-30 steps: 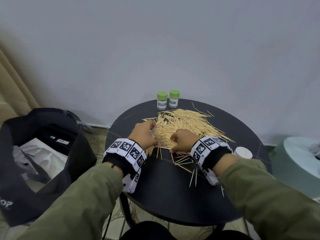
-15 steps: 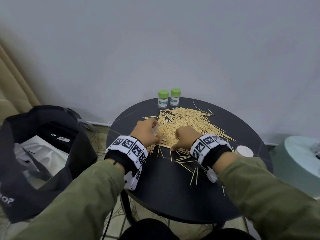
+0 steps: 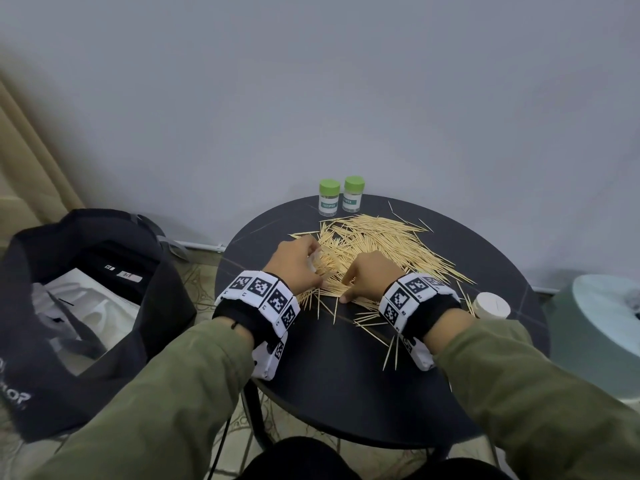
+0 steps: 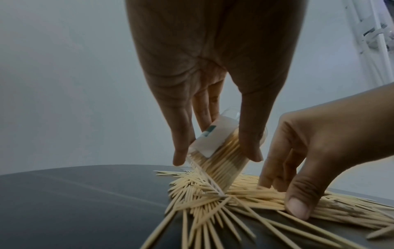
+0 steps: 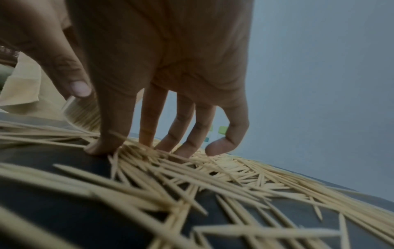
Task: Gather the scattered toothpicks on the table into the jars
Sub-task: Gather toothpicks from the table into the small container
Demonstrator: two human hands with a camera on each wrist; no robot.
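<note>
The left hand (image 4: 215, 87) grips an open jar (image 4: 221, 151) between thumb and fingers. The jar is tilted with its mouth down against the pile of toothpicks (image 3: 377, 244) on the surface (image 3: 346, 393). This angle probably lets toothpicks be pushed straight into the mouth. The jar already holds a packed bundle.

The right hand (image 5: 162, 70) has its fingers extended downward, tips pressing on the toothpicks just beside the jar mouth. It holds nothing. The fingers appear placed to rake a batch toward the opening.

Most toothpicks still lie scattered across the middle and far half of the surface, with strays at the near right. Two capped jars (image 3: 341, 196) stand upright at the far edge, touching or almost touching. A white lid (image 3: 491, 304) lies at the right edge, likely belonging to the open jar.

The head view hides the open jar almost entirely behind the left hand. The left wrist view shows its tilt, label and contents. The right wrist view shows the fingertip contact.
</note>
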